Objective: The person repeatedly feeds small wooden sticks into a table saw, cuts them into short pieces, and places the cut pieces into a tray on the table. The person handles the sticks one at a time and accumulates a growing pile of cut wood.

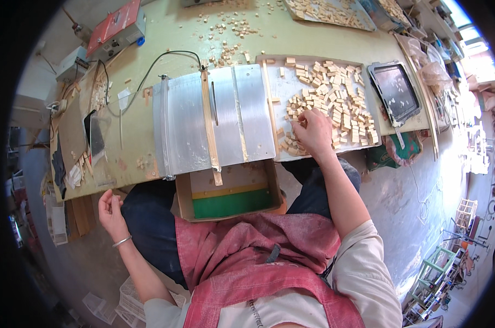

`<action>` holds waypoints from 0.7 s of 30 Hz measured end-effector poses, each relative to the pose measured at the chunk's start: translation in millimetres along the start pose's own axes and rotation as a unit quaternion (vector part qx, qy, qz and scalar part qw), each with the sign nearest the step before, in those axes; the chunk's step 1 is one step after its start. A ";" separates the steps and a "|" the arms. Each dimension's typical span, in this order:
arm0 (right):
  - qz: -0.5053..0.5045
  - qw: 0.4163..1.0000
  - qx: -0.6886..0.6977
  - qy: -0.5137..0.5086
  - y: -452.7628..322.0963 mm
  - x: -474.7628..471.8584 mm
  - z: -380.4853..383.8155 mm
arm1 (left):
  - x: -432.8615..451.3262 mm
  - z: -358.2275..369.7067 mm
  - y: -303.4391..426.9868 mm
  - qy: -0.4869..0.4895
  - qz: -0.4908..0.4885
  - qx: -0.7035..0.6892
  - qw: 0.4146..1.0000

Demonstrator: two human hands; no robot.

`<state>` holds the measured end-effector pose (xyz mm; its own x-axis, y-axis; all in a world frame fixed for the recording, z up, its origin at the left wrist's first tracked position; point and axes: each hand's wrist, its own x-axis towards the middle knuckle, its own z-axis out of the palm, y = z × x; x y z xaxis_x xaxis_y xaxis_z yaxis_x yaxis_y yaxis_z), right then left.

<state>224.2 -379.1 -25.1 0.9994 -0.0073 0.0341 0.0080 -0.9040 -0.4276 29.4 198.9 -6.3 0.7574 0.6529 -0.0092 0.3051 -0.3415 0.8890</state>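
Observation:
My right hand reaches down into a shallow tray, its fingertips bent together among small wooden blocks. The fingers hide whether a block is pinched between them. Off the table's front edge, my left hand hangs above my thigh with loosely curled fingers; nothing is plainly visible in it. Between the hands lies a metal work plate with a narrow slot. A wooden strip runs across the plate beside that slot and overhangs its front edge.
An open box with a green inside face sits below the plate, between my legs. A black tray lies to the right. At the back left stands a red-topped control box near a black cable. Loose wooden cubes are scattered behind the plate.

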 end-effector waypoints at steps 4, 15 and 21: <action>-0.018 1.000 -0.008 0.020 2.5 -0.2 9.6 | -1.3 2.2 3.1 0.004 -0.004 0.007 1.000; -0.104 0.981 0.127 0.105 -46.7 -17.9 -24.4 | -3.6 -6.1 -11.3 0.051 0.022 -0.058 0.997; -0.283 0.950 0.129 0.021 -132.8 -38.6 -18.7 | -9.1 5.5 3.4 0.070 0.046 -0.062 0.995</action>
<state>184.0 -266.8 47.3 0.8304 0.4267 0.3583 0.5572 -0.6336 -0.5367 26.7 188.1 -5.7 0.6882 0.7134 0.1318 0.1577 -0.3245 0.9327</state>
